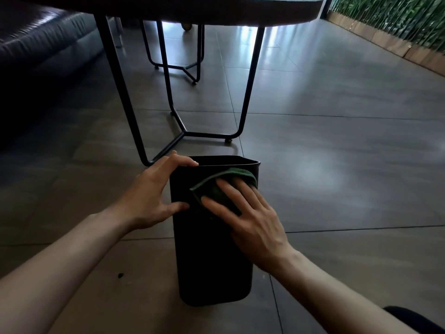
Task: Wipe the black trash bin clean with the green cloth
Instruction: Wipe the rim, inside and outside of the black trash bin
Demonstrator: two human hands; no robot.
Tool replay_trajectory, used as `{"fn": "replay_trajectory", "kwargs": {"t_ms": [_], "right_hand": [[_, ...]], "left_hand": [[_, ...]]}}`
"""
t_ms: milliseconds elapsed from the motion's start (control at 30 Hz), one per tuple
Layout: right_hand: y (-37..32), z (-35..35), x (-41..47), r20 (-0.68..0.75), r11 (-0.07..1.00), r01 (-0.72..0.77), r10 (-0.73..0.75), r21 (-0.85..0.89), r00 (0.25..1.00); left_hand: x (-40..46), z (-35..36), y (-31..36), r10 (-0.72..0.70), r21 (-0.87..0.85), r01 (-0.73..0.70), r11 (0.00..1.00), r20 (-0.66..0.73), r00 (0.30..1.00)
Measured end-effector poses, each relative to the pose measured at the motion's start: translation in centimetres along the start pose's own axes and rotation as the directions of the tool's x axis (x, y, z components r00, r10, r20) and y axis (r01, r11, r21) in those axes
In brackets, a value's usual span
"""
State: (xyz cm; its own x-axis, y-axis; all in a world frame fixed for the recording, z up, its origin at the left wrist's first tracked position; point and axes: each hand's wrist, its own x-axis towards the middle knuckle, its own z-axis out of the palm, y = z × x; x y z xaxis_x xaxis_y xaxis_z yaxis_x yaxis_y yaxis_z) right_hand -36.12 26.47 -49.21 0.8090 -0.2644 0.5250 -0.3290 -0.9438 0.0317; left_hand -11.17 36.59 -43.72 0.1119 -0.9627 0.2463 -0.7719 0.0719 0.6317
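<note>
The black trash bin (209,256) stands on the tiled floor just in front of me, its open top tilted away. My left hand (154,194) grips the bin's upper left corner, fingers over the rim and thumb on the near wall. The green cloth (216,189) lies against the upper part of the near wall. My right hand (250,213) presses flat on the cloth with the fingers spread, covering its lower right part.
A round table (216,8) with thin black metal legs (183,133) stands right behind the bin. A dark sofa (41,44) fills the far left. A green plant wall (397,18) runs along the far right. A small dark speck (119,275) lies on the floor.
</note>
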Motion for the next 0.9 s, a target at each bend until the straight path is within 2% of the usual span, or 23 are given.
{"fn": "replay_trajectory", "kwargs": {"t_ms": [67, 133, 200, 267, 333, 400, 467, 500, 567, 733, 800, 900], "right_hand": [[-0.7, 0.5, -0.3, 0.016, 0.999, 0.03, -0.03, -0.016, 0.999], [-1.6, 1.4, -2.5, 0.065, 0.983, 0.183, -0.181, -0.028, 0.981], [-2.6, 2.2, -5.0, 0.138, 0.935, 0.354, -0.348, -0.021, 0.927], [-2.5, 2.1, -5.8, 0.186, 0.899, 0.437, -0.424, -0.033, 0.886], [-1.7, 1.5, -4.7, 0.157, 0.921, 0.388, -0.378, -0.035, 0.912], [-0.7, 0.5, -2.6, 0.072, 0.979, 0.202, -0.199, -0.031, 0.977], [-0.2, -0.2, -0.7, 0.004, 0.999, 0.022, -0.022, -0.028, 1.0], [-0.3, -0.2, -0.4, -0.008, 0.999, -0.023, 0.023, -0.025, 1.0], [-1.2, 0.2, -1.3, 0.005, 0.999, -0.003, 0.004, -0.042, 1.0], [-1.7, 0.5, -6.2, 0.156, 0.957, 0.275, -0.258, -0.093, 0.953], [-0.9, -0.1, -5.1, 0.122, 0.975, 0.203, -0.192, -0.087, 0.974], [-0.2, -0.7, -2.0, 0.007, 0.997, -0.066, 0.066, -0.037, 0.998]], "left_hand": [[0.0, 0.0, 0.0, -0.002, -0.004, 0.002, 1.0, -0.01, 1.0], [0.0, 0.0, 0.0, -0.009, 0.01, 0.009, 1.0, -0.011, 1.0], [-0.1, 0.0, 0.1, -0.006, 0.029, 0.006, 1.0, 0.002, 1.0], [-0.1, 0.1, 0.1, 0.01, 0.034, -0.01, 0.999, 0.013, 1.0], [-0.1, 0.1, 0.0, 0.012, 0.03, -0.012, 0.999, 0.006, 1.0], [-0.1, 0.1, 0.1, 0.007, 0.017, -0.007, 1.0, -0.001, 1.0], [-0.1, 0.0, 0.1, 0.009, 0.002, -0.009, 1.0, -0.004, 1.0], [-0.2, 0.0, 0.1, 0.011, 0.004, -0.011, 1.0, -0.004, 1.0], [-0.2, 0.0, 0.0, 0.019, 0.021, -0.019, 1.0, -0.003, 1.0], [-0.2, 0.1, 0.0, 0.028, 0.02, -0.028, 0.999, 0.0, 1.0], [-0.1, 0.2, -0.1, 0.023, 0.025, -0.023, 0.999, -0.01, 1.0], [-0.1, 0.1, -0.2, 0.028, 0.041, -0.028, 0.999, -0.006, 1.0]]}}
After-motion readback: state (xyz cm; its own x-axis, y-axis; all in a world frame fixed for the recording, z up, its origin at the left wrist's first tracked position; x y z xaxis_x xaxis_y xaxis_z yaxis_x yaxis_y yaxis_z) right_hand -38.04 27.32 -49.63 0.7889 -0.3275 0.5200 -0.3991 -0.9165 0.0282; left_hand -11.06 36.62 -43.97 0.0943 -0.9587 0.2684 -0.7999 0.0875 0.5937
